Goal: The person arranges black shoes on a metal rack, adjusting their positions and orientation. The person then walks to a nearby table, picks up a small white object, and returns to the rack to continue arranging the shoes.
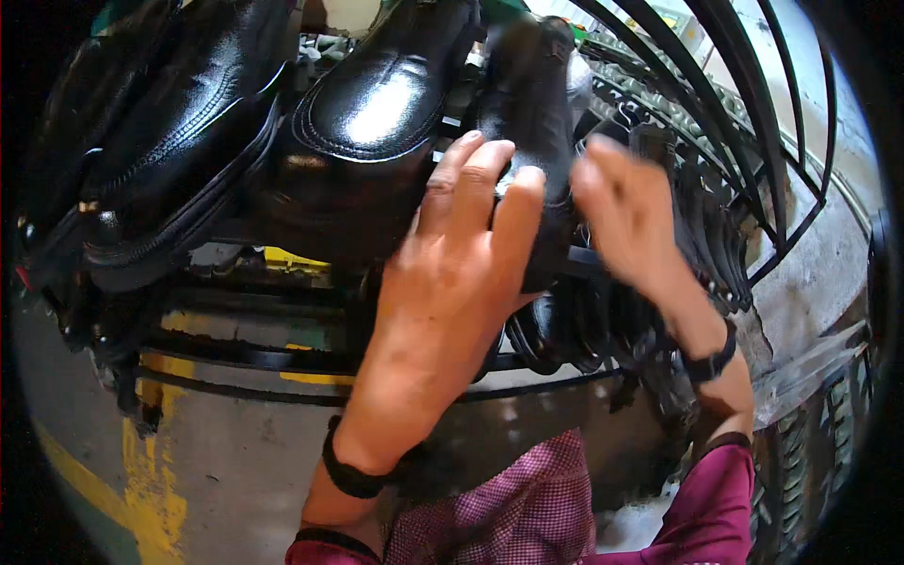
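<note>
My left hand [452,245] lies over the toe of a glossy black leather shoe [527,104], its fingers along the upper. The thumb goes down by the toe and is partly hidden. Just right of that shoe is my right hand [626,207], fingers bent and smeared by motion; whether anything is in them does not show. Another black shoe [377,104], with a stitched rounded toe, sits left of my left hand. Farther left stands one more black shoe [188,141].
The shoes rest on a dark metal rack [245,358]. More dark shoes [556,330] hang or stand on a lower level. Curved black bars [734,94] rise at the right. Yellow lines [155,490] mark the grey floor at the lower left.
</note>
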`<control>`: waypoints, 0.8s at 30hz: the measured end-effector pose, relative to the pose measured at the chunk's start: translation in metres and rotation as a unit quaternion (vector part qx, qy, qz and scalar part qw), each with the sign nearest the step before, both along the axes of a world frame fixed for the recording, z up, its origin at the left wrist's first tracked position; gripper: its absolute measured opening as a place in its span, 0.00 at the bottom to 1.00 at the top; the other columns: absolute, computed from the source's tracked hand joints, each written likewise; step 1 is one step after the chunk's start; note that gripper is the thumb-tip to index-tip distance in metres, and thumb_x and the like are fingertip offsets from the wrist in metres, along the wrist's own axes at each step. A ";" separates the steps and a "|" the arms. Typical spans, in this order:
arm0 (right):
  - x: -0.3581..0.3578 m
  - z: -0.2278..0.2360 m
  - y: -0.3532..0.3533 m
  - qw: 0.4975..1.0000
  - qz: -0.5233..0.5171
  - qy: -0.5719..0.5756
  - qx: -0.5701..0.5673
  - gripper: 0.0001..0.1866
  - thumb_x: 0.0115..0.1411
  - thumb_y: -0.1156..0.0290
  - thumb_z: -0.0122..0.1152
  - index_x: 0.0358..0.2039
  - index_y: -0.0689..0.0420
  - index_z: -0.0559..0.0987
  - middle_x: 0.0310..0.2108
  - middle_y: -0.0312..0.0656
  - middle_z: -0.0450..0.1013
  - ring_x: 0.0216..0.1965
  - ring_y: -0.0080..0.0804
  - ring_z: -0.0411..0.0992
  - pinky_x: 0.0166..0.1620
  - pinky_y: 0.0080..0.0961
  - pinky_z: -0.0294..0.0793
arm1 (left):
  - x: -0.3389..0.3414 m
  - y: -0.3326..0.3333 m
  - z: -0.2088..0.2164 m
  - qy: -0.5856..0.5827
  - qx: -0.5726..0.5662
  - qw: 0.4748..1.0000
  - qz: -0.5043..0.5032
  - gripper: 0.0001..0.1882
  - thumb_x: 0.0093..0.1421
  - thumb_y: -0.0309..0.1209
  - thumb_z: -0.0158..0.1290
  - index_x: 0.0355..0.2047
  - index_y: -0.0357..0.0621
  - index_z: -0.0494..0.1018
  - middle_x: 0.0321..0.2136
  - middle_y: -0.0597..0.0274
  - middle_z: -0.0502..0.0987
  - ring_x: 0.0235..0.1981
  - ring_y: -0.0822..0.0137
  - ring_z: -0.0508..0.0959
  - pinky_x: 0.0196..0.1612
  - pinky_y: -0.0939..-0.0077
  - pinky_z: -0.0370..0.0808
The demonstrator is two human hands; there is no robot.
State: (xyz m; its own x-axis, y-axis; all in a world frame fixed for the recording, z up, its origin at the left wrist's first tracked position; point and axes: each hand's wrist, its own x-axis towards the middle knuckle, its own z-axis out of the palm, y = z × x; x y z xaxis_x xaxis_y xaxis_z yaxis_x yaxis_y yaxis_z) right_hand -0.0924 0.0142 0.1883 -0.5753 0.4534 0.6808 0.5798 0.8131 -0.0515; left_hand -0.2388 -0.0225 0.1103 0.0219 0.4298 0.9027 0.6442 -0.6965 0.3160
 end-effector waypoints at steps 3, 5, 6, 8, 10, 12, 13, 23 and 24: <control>-0.004 0.004 -0.025 0.995 0.039 0.087 -0.038 0.11 0.54 0.73 0.45 0.17 0.63 0.66 0.14 0.33 0.61 0.18 0.14 0.57 0.21 0.14 0.56 | 0.005 0.008 -0.005 0.017 0.028 0.998 0.051 0.36 0.28 0.23 0.62 0.43 0.43 0.62 0.45 0.54 0.62 0.50 0.52 0.61 0.50 0.64 0.62; -0.003 0.024 -0.017 0.990 0.012 0.138 -0.032 0.10 0.55 0.73 0.47 0.20 0.63 0.68 0.16 0.28 0.60 0.20 0.12 0.56 0.22 0.11 0.55 | 0.006 0.010 -0.004 0.037 0.063 0.997 0.035 0.29 0.34 0.28 0.60 0.39 0.43 0.63 0.43 0.54 0.63 0.49 0.54 0.62 0.47 0.68 0.66; -0.005 0.035 -0.010 0.992 0.000 0.128 -0.017 0.09 0.55 0.72 0.48 0.21 0.63 0.69 0.16 0.27 0.60 0.20 0.11 0.55 0.23 0.09 0.54 | 0.005 0.009 -0.003 0.033 0.067 0.997 0.031 0.29 0.34 0.28 0.60 0.39 0.43 0.63 0.43 0.54 0.63 0.49 0.54 0.62 0.47 0.68 0.66; -0.013 0.044 0.017 0.991 -0.010 -0.049 0.121 0.13 0.50 0.64 0.53 0.27 0.62 0.72 0.23 0.36 0.68 0.29 0.26 0.66 0.35 0.21 0.64 | 0.002 0.008 -0.004 0.016 0.036 0.999 -0.030 0.35 0.30 0.31 0.63 0.42 0.43 0.64 0.45 0.56 0.62 0.50 0.52 0.61 0.49 0.64 0.64; -0.035 0.050 0.029 0.954 0.046 -0.182 0.233 0.12 0.46 0.70 0.57 0.32 0.59 0.74 0.36 0.40 0.70 0.43 0.32 0.65 0.47 0.28 0.59 | 0.003 0.005 -0.003 0.004 0.038 0.999 -0.025 0.34 0.30 0.33 0.63 0.41 0.43 0.64 0.45 0.56 0.63 0.50 0.52 0.61 0.49 0.64 0.64; -0.036 0.049 0.059 0.931 0.006 -0.201 0.305 0.16 0.45 0.62 0.56 0.31 0.60 0.74 0.34 0.43 0.70 0.44 0.36 0.64 0.49 0.31 0.58 | 0.007 0.005 -0.001 -0.007 0.041 0.999 -0.020 0.33 0.31 0.35 0.63 0.41 0.43 0.65 0.45 0.56 0.63 0.50 0.52 0.62 0.49 0.64 0.65; -0.041 0.046 0.067 0.903 -0.033 -0.216 0.370 0.21 0.43 0.55 0.55 0.30 0.60 0.75 0.32 0.45 0.71 0.46 0.40 0.63 0.50 0.34 0.57 | 0.010 0.007 -0.003 -0.014 0.056 0.998 -0.007 0.31 0.32 0.36 0.62 0.40 0.43 0.66 0.45 0.56 0.63 0.50 0.52 0.62 0.48 0.64 0.65; -0.064 0.057 0.084 0.914 -0.204 -0.303 0.175 0.12 0.45 0.64 0.54 0.25 0.60 0.72 0.29 0.48 0.71 0.36 0.48 0.69 0.42 0.48 0.61 | 0.015 0.008 -0.002 -0.022 0.075 0.997 0.000 0.28 0.36 0.36 0.60 0.39 0.43 0.66 0.44 0.56 0.64 0.49 0.53 0.63 0.46 0.65 0.66; -0.065 0.057 0.084 0.914 -0.203 -0.304 0.176 0.12 0.45 0.64 0.54 0.25 0.60 0.72 0.29 0.48 0.71 0.36 0.48 0.69 0.42 0.48 0.61 | 0.014 0.008 -0.002 -0.023 0.076 0.997 0.001 0.28 0.36 0.36 0.60 0.39 0.43 0.66 0.44 0.56 0.64 0.49 0.53 0.63 0.46 0.65 0.66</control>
